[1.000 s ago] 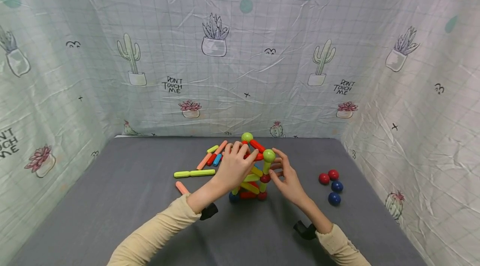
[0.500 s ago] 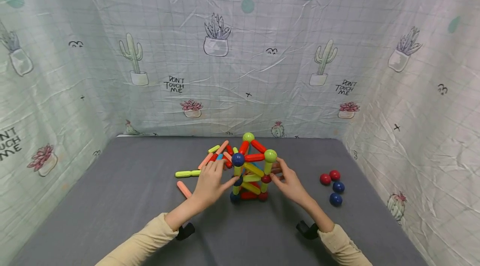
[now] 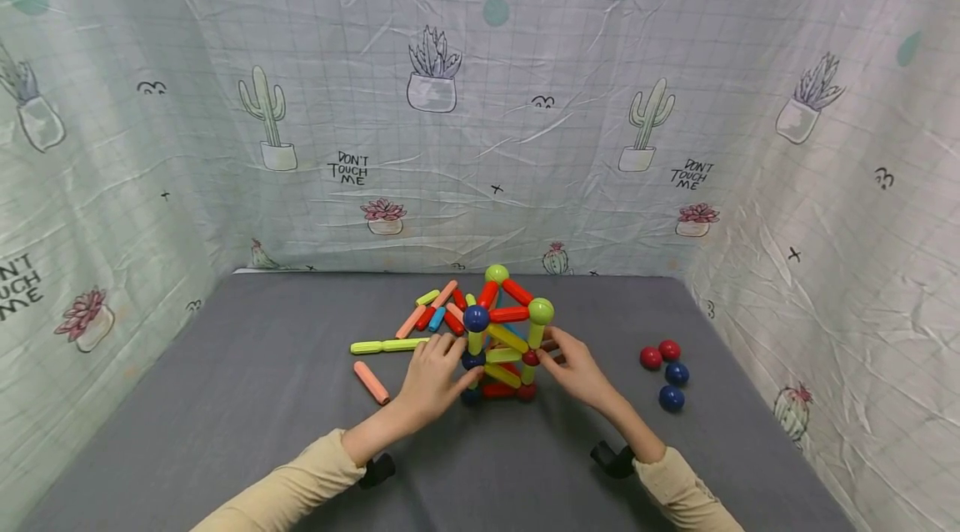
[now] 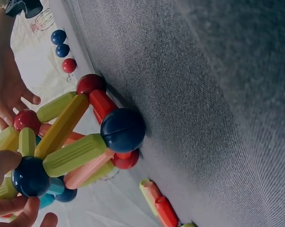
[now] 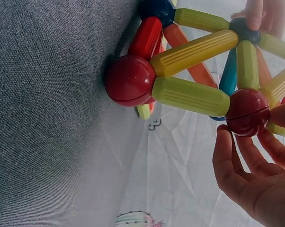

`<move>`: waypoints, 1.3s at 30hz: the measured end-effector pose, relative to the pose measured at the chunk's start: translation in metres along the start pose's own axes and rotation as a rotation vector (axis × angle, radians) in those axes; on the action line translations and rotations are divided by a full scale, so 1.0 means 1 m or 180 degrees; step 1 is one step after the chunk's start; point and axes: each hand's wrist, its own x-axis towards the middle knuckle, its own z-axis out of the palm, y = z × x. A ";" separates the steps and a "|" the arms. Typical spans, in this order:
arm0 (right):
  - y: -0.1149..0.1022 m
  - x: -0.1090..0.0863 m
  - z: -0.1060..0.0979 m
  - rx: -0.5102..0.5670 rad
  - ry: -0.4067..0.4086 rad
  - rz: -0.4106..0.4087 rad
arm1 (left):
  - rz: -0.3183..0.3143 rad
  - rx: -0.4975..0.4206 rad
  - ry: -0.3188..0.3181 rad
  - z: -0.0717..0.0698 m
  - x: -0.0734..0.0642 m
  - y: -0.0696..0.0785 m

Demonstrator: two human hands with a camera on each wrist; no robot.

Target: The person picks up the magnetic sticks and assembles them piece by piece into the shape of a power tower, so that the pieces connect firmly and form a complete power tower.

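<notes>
A two-tier frame of coloured rods and balls stands upright on the dark cloth, with a blue ball (image 3: pixel 476 318) and green balls at its top corners. My left hand (image 3: pixel 435 378) holds the blue ball (image 4: pixel 31 176) at the middle tier's left corner, thumb on one side and fingers on the other. At the opposite corner, thumb and fingers of my right hand (image 3: pixel 577 369) grip a red ball (image 5: pixel 248 112). Yellow rods (image 5: pixel 194 53) run diagonally between the tiers. In the right wrist view the lower red ball (image 5: pixel 129 80) rests on the cloth.
Loose rods lie left of the frame, among them a blue rod (image 3: pixel 437 318), a long pair of yellow-green rods (image 3: pixel 388 346) and a salmon rod (image 3: pixel 371 383). Red balls (image 3: pixel 651 358) and blue balls (image 3: pixel 672 399) sit at the right. A patterned curtain (image 3: pixel 480 140) encloses the back and sides.
My left hand has come down from the frame's top, moved left, then closed in on the middle blue ball. My right hand has stayed by the right side and now grips the red ball.
</notes>
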 end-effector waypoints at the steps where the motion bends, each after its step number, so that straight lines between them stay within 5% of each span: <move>1: 0.000 0.000 0.000 0.0017 0.0031 -0.0042 | 0.0011 0.0006 0.0002 0.000 0.001 -0.001; 6: 0.001 -0.001 0.000 0.0017 0.0115 -0.0288 | 0.0026 0.0002 -0.0038 0.002 0.005 -0.007; 16: -0.005 -0.004 -0.005 -0.0097 -0.0336 -0.0085 | 0.0052 -0.0269 -0.0333 0.005 0.013 -0.030; 23: -0.008 -0.004 -0.009 -0.0002 -0.0419 -0.0020 | 0.0244 -0.0096 -0.0529 0.004 0.008 -0.074; 30: -0.016 -0.005 -0.013 -0.0022 -0.0255 -0.0082 | 0.0011 0.0261 -0.1006 0.016 -0.005 -0.130; 39: -0.013 -0.005 -0.013 0.0005 -0.0251 -0.0115 | -0.0158 0.0391 -0.1390 0.043 -0.002 -0.146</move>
